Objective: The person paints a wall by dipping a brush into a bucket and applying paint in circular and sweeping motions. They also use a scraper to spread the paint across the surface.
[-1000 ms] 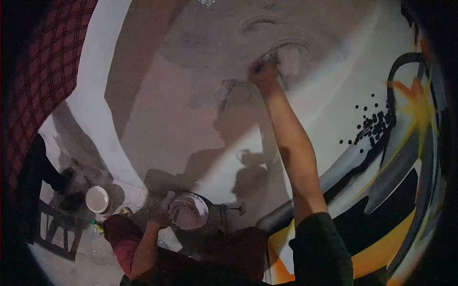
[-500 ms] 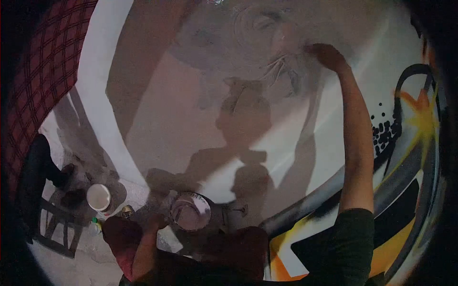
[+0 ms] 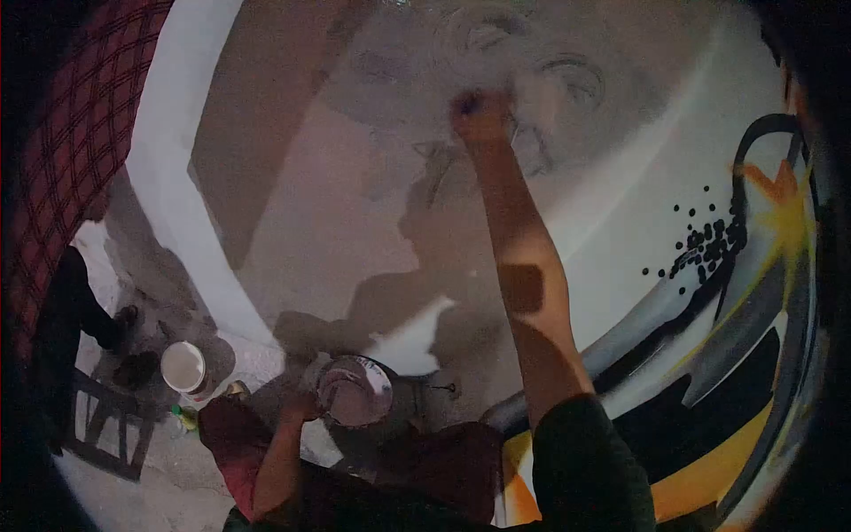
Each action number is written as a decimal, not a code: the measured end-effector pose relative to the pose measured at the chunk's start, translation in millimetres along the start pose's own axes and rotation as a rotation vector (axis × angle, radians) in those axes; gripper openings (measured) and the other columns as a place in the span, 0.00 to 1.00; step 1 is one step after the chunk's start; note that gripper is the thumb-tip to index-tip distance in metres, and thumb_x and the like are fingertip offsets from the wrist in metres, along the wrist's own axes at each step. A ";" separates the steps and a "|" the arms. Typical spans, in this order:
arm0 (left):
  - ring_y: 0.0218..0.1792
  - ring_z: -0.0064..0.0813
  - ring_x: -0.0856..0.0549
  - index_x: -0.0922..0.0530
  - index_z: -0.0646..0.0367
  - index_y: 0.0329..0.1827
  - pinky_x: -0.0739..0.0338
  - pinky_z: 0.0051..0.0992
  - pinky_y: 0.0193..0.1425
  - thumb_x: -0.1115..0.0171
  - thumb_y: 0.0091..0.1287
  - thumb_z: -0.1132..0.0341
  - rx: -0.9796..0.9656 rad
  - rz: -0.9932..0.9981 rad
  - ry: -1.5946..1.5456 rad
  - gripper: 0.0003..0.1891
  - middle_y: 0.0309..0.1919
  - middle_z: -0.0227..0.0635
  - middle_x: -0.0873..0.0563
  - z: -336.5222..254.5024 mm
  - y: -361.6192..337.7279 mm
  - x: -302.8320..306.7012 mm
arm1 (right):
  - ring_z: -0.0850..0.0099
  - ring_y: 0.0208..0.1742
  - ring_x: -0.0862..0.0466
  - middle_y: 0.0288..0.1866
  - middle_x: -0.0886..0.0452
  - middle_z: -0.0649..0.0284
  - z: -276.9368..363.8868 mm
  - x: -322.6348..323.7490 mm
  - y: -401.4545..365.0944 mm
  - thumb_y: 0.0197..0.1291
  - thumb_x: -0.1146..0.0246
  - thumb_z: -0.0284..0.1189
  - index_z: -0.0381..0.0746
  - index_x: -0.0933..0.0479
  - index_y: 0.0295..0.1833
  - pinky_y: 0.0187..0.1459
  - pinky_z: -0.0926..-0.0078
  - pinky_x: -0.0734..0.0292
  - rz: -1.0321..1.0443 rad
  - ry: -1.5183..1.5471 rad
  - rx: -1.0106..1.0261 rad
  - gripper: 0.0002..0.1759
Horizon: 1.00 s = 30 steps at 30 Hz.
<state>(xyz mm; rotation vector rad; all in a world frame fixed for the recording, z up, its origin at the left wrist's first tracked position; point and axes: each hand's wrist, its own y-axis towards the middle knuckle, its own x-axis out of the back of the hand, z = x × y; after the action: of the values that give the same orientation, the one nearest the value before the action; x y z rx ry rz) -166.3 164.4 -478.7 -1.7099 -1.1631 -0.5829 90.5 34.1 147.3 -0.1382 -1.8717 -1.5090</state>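
My right hand is up at the pale wall, over a grey smeared patch with curved strokes in it. Motion blurs its fingers, and I cannot make out whether they hold anything. Low down, my left hand is closed at the left rim of a bucket. Shadow partly hides those fingers. Inside the bucket is a greyish-pink mass. A pale, crumpled-looking thing lies at the rim just above my left hand.
A white bucket stands on the floor to the left, near a green-capped bottle and a dark chair. Another person's dark-clothed leg shows at far left. Black, yellow and orange painting covers the wall's right side.
My right hand has swept left across the smeared patch, uncovering a round stroke at its right. My left hand has shifted slightly up and right against the bucket.
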 end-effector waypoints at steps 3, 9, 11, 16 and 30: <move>0.64 0.48 0.27 0.25 0.60 0.62 0.33 0.46 0.67 0.41 0.61 0.38 0.027 -0.008 -0.040 0.36 0.63 0.50 0.25 8.5 -8.1 10.1 | 0.65 0.41 0.20 0.39 0.20 0.52 33.4 13.3 33.3 0.65 0.44 0.47 0.36 0.22 0.33 0.41 0.57 0.27 0.221 0.443 -0.154 0.23; 0.65 0.48 0.28 0.25 0.58 0.62 0.34 0.45 0.68 0.41 0.59 0.37 0.012 -0.023 -0.179 0.37 0.65 0.47 0.27 7.2 -21.8 20.9 | 0.59 0.46 0.17 0.42 0.18 0.48 21.0 58.4 49.1 0.66 0.53 0.60 0.36 0.19 0.43 0.47 0.55 0.24 0.682 -0.130 0.209 0.35; 0.65 0.48 0.27 0.25 0.58 0.62 0.34 0.45 0.68 0.41 0.59 0.38 0.012 -0.031 -0.186 0.36 0.64 0.48 0.26 7.8 -23.3 19.5 | 0.54 0.52 0.18 0.47 0.18 0.47 -44.8 61.5 74.6 0.64 0.56 0.64 0.37 0.20 0.51 0.57 0.54 0.27 0.652 -0.378 0.525 0.40; 0.64 0.48 0.27 0.25 0.58 0.62 0.34 0.45 0.68 0.42 0.60 0.40 0.015 -0.057 -0.181 0.35 0.63 0.49 0.25 9.7 -21.8 12.7 | 0.61 0.39 0.20 0.37 0.19 0.56 -137.9 141.6 102.4 0.66 0.47 0.52 0.46 0.23 0.57 0.42 0.66 0.25 0.390 -0.258 0.335 0.26; 0.60 0.44 0.24 0.23 0.58 0.59 0.32 0.42 0.66 0.43 0.63 0.46 -0.064 -0.108 -0.132 0.29 0.59 0.47 0.22 34.1 8.9 -29.6 | 0.74 0.17 0.29 0.22 0.25 0.64 -113.3 -63.4 -190.4 0.70 0.51 0.47 0.33 0.25 0.47 0.20 0.73 0.31 0.354 0.736 -0.361 0.25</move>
<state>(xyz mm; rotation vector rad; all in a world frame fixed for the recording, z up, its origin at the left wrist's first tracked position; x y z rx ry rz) -175.3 181.0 -520.7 -1.7704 -1.3498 -0.5855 94.4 -103.8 -37.4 -0.0611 -0.9363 -1.3775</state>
